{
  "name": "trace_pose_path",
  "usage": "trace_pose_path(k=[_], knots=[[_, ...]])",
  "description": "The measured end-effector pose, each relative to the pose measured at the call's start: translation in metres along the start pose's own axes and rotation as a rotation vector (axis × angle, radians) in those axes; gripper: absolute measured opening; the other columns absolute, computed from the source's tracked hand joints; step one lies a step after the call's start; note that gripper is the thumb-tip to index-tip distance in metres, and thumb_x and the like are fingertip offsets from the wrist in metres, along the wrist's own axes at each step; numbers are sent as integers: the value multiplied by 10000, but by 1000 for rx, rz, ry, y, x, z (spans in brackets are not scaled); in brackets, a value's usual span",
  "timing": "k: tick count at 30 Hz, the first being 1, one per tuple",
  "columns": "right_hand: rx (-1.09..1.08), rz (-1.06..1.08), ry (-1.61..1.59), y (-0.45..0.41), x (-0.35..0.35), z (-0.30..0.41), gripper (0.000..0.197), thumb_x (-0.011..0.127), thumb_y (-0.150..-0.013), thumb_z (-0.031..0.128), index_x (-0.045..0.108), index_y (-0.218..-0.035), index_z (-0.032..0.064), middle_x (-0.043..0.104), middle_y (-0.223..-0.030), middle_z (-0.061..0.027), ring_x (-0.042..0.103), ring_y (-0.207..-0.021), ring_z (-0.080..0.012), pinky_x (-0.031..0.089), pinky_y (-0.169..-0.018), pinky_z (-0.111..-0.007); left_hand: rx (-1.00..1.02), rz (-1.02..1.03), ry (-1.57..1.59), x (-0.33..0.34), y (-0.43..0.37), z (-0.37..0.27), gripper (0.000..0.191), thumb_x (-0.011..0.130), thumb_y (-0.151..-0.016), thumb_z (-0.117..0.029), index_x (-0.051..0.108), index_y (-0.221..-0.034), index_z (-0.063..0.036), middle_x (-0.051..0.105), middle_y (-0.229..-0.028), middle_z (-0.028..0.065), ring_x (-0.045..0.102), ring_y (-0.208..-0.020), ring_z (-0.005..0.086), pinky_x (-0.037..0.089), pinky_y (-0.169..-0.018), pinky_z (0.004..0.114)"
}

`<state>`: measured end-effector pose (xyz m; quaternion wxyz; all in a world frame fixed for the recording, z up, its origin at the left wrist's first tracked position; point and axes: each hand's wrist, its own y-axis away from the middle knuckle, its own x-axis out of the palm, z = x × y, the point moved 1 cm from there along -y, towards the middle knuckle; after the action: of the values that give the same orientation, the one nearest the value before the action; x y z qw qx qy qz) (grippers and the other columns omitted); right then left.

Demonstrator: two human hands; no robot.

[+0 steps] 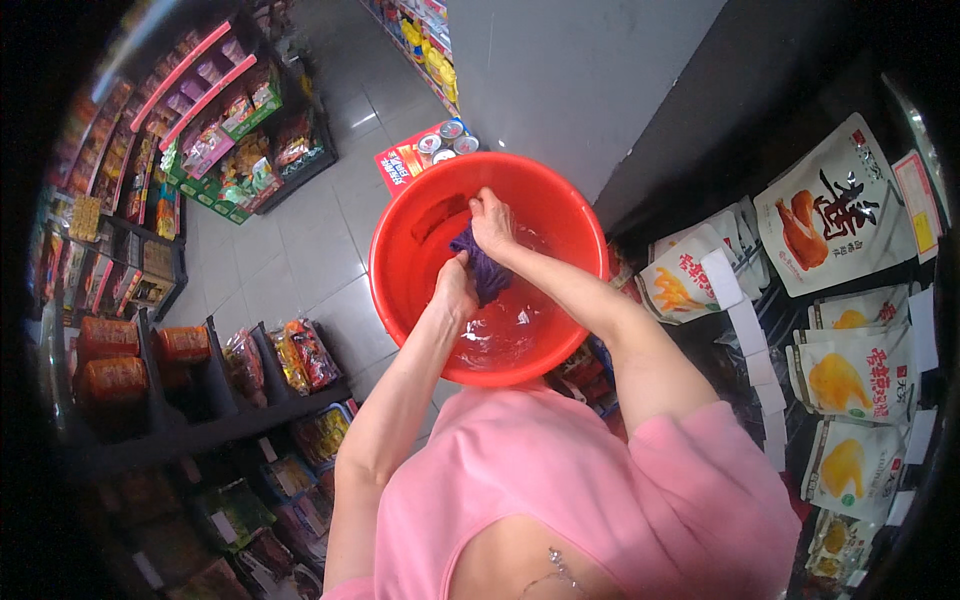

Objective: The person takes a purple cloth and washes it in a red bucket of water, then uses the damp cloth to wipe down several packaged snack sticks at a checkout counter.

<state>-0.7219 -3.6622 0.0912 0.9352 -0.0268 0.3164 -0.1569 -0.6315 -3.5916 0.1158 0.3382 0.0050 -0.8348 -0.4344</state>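
Observation:
A bunched purple cloth [487,271] is held between my two hands, over a round red plastic basin [394,300]. My left hand [456,285] grips its near left side, and my right hand [492,225] is closed around its far upper part. Water [504,334] glints in the bottom of the basin, below the cloth. Whether the cloth's lower end touches the water I cannot tell. My fingers partly hide the cloth, and my forearms cross the basin's near rim.
Metal-topped cans in a red carton [409,159] stand just beyond the basin, by a grey pillar [555,75]. Hanging food pouches [832,210] line the right side. Shelves with packaged snacks [232,150] and a divided rack of red jars [112,360] are on the left, over a tiled floor [315,262].

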Motion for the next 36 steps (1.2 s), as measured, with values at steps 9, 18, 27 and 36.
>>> trace_pose_path(k=[9, 18, 27, 36], knots=[[-116, 324, -215, 96, -51, 90, 143, 544, -823, 188, 504, -930, 101, 606, -923, -159, 584, -906, -329, 436, -764, -468, 205, 912, 188, -89, -63, -9, 352, 243, -939, -303, 528, -1000, -106, 572, -995, 118, 554, -959, 258, 456, -870, 394], [132, 93, -9, 12, -1, 6, 144, 510, -822, 175, 563, -903, 69, 626, -803, -196, 606, -808, -380, 448, -725, -494, 42, -120, -53, -18, -17, -9, 329, 305, -955, -259, 526, -1090, -58, 624, -1013, 128, 606, -922, 273, 486, -839, 457], [-203, 237, -216, 90, -54, 90, 229, 632, -778, 229, 489, -780, 51, 595, -777, -135, 592, -778, -340, 457, -677, -430, 172, 440, 143, -70, -40, -19, 364, 309, -896, -349, 523, -939, -59, 587, -936, 124, 582, -870, 291, 498, -792, 428], [184, 33, -95, 15, 3, 29, 243, 582, -775, 224, 523, -930, 47, 610, -874, -202, 582, -850, -390, 444, -729, -490, -21, -53, -75, -10, -7, -4, 555, 238, -965, -488, 506, -1196, -60, 607, -1119, 128, 591, -1017, 275, 464, -907, 433]])
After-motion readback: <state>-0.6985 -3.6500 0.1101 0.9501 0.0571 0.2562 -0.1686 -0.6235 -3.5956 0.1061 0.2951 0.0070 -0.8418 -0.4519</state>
